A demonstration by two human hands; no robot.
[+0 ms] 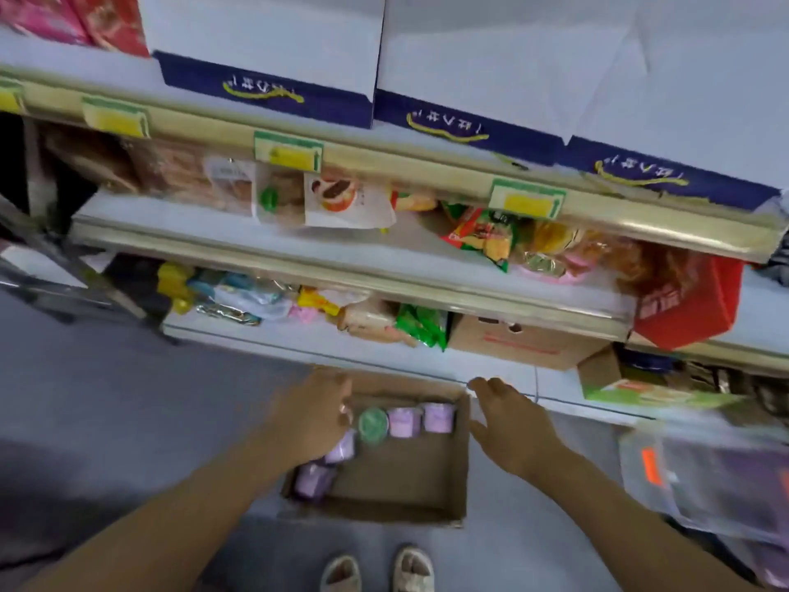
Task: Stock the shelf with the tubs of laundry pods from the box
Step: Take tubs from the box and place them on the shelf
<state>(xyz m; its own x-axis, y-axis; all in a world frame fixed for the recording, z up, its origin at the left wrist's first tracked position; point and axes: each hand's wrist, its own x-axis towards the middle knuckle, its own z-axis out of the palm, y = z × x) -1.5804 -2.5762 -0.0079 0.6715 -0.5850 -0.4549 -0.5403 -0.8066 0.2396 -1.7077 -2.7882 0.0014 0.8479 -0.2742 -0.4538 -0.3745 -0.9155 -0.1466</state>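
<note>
1. I see an open cardboard box [410,480] on the floor at lower centre of the frame, just in front of the lowest shelf [384,356].
2. Purple tubs [401,422] and one green-lidded tub [372,425] line the box's far wall; more purple ones run down its left side.
3. My left hand [314,414] is over the box's upper left corner, blurred; I cannot tell whether its fingers grip a tub.
4. My right hand [508,420] hovers above the box's right edge, fingers straight and spread, holding nothing.
5. Snack packets [482,232] fill the shelves above.
</note>
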